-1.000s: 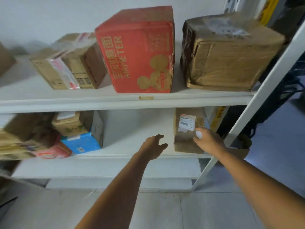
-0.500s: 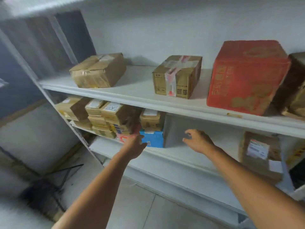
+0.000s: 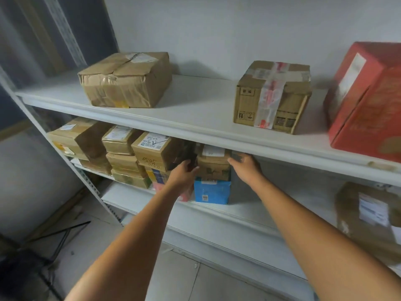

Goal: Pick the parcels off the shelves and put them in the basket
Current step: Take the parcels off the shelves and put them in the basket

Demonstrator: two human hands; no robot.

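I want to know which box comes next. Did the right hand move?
Yes. The right hand moved left and up: it was off to the right of the blue parcel, now it touches the small brown box stacked on it.

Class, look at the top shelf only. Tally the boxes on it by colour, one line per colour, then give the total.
Brown: 2, the crumpled box and the taped box
Red: 1, the red box
Total: 3
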